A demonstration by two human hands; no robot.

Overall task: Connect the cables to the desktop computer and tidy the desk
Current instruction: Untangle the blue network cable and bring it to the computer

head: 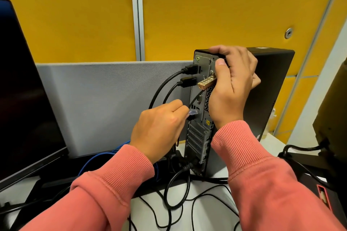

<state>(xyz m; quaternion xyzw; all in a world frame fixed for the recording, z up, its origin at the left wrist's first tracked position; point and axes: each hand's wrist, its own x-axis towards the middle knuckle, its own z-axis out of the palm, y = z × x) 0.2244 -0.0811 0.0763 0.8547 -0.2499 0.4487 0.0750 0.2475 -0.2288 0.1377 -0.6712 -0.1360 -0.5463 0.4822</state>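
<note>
Right hand (231,82) grips computer (266,88) top, steadying it; left hand (159,127) pinches blue plug (62,112) toward rear port.

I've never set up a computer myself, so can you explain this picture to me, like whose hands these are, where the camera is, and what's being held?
The single picture comes from a camera worn on a person's head, looking down at their own two hands in pink sleeves. The right hand grips the top rear of a slim black desktop computer, turned so its back panel of sockets faces the camera. The left hand pinches a small clear plug on a blue network cable, holding it close to the sockets. Two black cables are already plugged in higher up, beside a brass lock. More black cables lie loose on the white desk, and a dark monitor stands at left.
</note>
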